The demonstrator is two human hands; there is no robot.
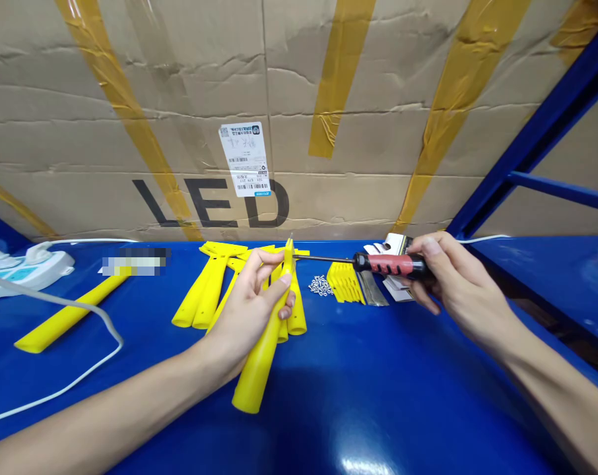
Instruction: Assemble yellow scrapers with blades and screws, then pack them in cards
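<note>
My left hand [259, 297] is closed around a yellow plastic scraper handle [254, 376], held tilted above the blue table with its narrow head upward. In my right hand [452, 284] is a screwdriver [391, 265] with a red and black grip. Its shaft points left, and the tip meets the side of the scraper handle's head, close to my left fingertips. Whether a screw sits under the tip cannot be seen. Behind my left hand lie several more yellow handles [210, 284], partly hidden. Small silver screws [320, 285] are heaped beside a row of yellow plastic plates [345, 282].
A separate yellow scraper [76, 310] lies at the left, near a white power strip [36, 272] and a loose white cable [113, 330]. Clear plastic bags [374, 289] rest right of the plates. A large taped cardboard box [299, 119] and blue frame bars [531, 125] bound the table [378, 382].
</note>
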